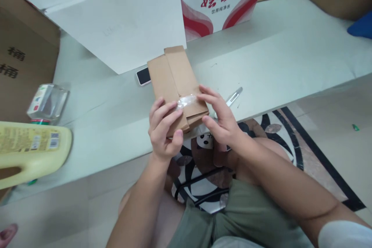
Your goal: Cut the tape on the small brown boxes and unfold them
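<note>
A flat brown cardboard box (170, 73) lies at the table's front edge, a strip of clear tape (186, 101) across its seam. One flap end sticks out at its far side, and a gap shows at the near right corner. My left hand (165, 124) grips the box's near left part, fingers on top and thumb at the front edge. My right hand (219, 114) holds the right side, fingertips on the tape's end and thumb at the near corner. Just beyond my right hand lies a utility knife (234, 97), partly hidden by that hand.
Behind the box are a dark-screened device (143, 76), a large white carton panel (122, 19) and a white-and-red carton (221, 4). On the left stand a clear bottle (48, 102), a yellow jug (35, 151) and a brown carton (23, 54). A blue object (360, 27) lies far right.
</note>
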